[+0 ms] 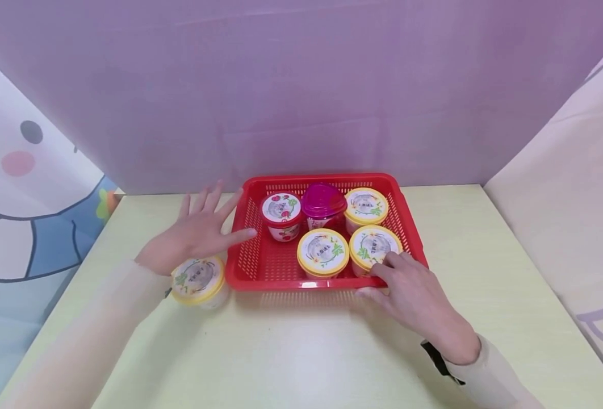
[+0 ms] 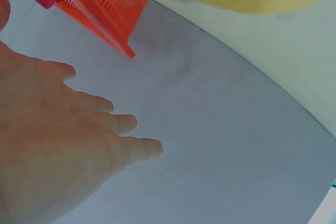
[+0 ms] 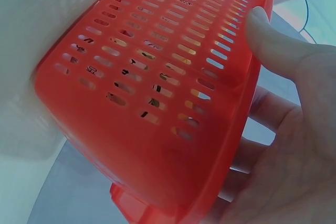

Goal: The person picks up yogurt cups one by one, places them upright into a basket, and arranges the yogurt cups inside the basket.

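Observation:
A red plastic basket (image 1: 276, 284) holds a cup with a red-rimmed lid (image 1: 281, 209), a cup with a magenta lid (image 1: 323, 200) and several yellow-lidded cups (image 1: 323, 251). My right hand (image 1: 418, 289) grips the basket's rim at the front right corner, thumb on the outer wall and fingers over the edge, as the right wrist view also shows. Spread wide, my left hand (image 1: 201, 230) hovers by the basket's left side, holding nothing. Just below it, a yellow-lidded cup (image 1: 199, 281) stands outside the basket, partly hidden by the left wrist.
The pale table (image 1: 301, 352) extends in front of the basket and to both sides. Close behind the basket hangs a purple cloth (image 1: 301, 102). Printed cloths border the left (image 1: 5, 227) and right (image 1: 582, 187) sides.

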`<act>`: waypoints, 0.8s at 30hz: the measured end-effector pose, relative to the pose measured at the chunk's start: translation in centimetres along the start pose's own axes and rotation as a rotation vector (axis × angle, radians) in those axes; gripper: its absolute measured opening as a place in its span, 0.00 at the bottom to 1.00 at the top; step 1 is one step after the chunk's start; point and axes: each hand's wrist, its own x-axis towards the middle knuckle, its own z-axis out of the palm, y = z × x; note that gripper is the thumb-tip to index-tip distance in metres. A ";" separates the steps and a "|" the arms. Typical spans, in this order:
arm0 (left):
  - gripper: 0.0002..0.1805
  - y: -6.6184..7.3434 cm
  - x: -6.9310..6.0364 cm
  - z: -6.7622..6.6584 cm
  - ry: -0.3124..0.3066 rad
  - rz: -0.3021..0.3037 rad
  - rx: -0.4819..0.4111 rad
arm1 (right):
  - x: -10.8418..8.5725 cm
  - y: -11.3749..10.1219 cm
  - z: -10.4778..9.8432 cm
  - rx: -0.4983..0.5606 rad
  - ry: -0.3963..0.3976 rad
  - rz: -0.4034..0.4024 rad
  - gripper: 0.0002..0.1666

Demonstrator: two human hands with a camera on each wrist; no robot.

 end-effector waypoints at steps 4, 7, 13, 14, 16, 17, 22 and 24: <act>0.56 -0.6 -0.4 0.4 0.006 0.000 -0.028 | 0.0 0.0 0.0 0.000 0.002 -0.001 0.26; 0.55 -0.9 -0.7 0.7 0.006 -0.008 -0.035 | 0.0 0.1 -0.1 0.004 0.003 -0.003 0.26; 0.53 -1.6 -2.0 1.4 0.024 -0.005 -0.050 | 0.1 0.1 -0.1 0.004 -0.001 0.002 0.26; 0.52 -1.7 -2.3 1.6 0.026 -0.005 -0.056 | 0.1 0.1 -0.1 0.002 -0.003 0.001 0.26; 0.51 -1.8 -2.9 1.8 0.031 -0.007 -0.064 | 0.1 0.1 -0.1 -0.001 -0.002 0.000 0.26; 0.51 -1.9 -3.2 2.0 0.036 -0.006 -0.064 | 0.1 0.1 -0.1 -0.001 -0.002 -0.002 0.26; 0.51 -2.1 -4.8 2.5 0.064 -0.004 -0.066 | 0.1 0.1 -0.1 0.000 0.001 -0.002 0.26; 0.51 -2.2 -5.4 2.7 0.060 -0.017 -0.066 | 0.1 0.1 -0.1 0.002 -0.002 0.001 0.26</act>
